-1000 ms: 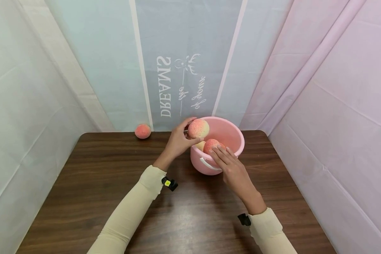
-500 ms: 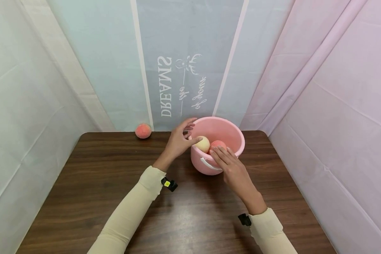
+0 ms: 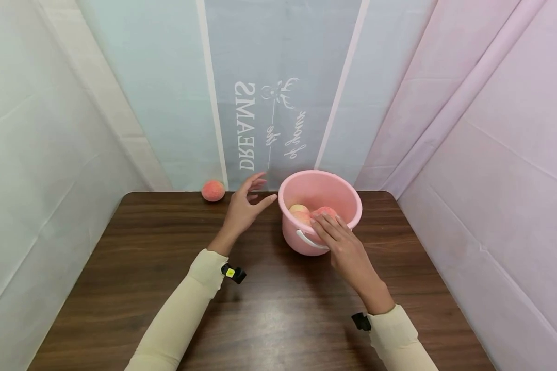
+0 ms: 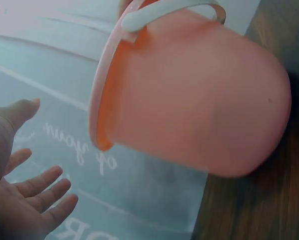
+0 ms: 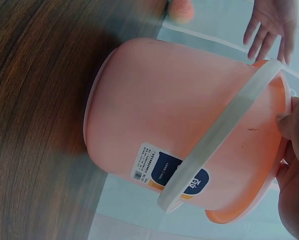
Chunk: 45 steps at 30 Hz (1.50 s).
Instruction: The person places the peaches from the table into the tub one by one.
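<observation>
A pink bucket [image 3: 299, 242] with a white handle [image 3: 312, 241] stands upright at the back of the table. Inside it lie a pale yellow-pink peach [image 3: 299, 212] and a redder peach [image 3: 326, 212]; anything beneath them is hidden. My right hand [image 3: 348, 252] holds the bucket's near rim, its fingers reaching over the inside beside the redder peach. In the right wrist view its thumb lies against the rim. To the left of the bucket, my left hand [image 3: 243, 208] is held with fingers spread, holding nothing. Another peach [image 3: 213, 190] sits left of that hand, near the back edge.
The dark wooden table [image 3: 269, 319] ends at a grey-blue curtain [image 3: 185, 103] with mirrored lettering. Pale curtains hang on both sides. A printed label [image 5: 159, 167] is stuck on the bucket's wall.
My left hand let go of a peach, which dropped into the bucket, and moved left away from the rim. My right hand has stayed at the rim.
</observation>
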### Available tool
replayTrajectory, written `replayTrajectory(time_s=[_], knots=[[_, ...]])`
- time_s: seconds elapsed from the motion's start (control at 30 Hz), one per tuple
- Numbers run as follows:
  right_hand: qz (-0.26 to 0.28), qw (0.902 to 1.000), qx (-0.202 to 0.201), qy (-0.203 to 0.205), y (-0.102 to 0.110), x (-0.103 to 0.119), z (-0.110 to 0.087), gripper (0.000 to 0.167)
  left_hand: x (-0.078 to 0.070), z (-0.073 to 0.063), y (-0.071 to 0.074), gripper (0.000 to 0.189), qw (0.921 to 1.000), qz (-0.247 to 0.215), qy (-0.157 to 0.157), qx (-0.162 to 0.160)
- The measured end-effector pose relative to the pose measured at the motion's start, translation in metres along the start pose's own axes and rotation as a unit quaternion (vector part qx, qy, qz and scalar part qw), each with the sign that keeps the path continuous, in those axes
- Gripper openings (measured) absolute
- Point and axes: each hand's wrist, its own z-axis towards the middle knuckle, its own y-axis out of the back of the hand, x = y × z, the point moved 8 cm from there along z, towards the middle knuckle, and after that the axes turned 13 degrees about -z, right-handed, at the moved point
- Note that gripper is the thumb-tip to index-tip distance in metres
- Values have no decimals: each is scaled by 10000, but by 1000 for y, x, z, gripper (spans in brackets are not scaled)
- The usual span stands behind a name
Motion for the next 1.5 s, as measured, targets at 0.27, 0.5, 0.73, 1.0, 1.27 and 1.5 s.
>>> replayTrajectory(time_s=[0.27, 0.5, 0.73, 1.0, 1.27, 1.5], knots=[[37, 10000, -45, 11, -1, 0, -2, 77, 18, -12, 35, 64, 9989, 362, 89, -294], [28, 10000, -33, 19, -2, -2, -2, 79, 46, -18, 71, 70, 9943, 730, 251, -741], [13, 10000, -63, 56, -2, -3, -1, 76, 69, -15, 99, 74, 9881, 927, 152, -1216], [-18, 10000, 29, 6, -2, -3, -2, 76, 87, -7, 119, 75, 9826, 859, -94, -1644], [-12, 10000, -66, 39, -1, -3, -2, 77, 109, -2, 133, 77, 9763, 838, -41, -1997], [0, 10000, 94, -4, -3, -3, -2, 78, 125, -1, 140, 79, 9703, 880, -85, -2253]])
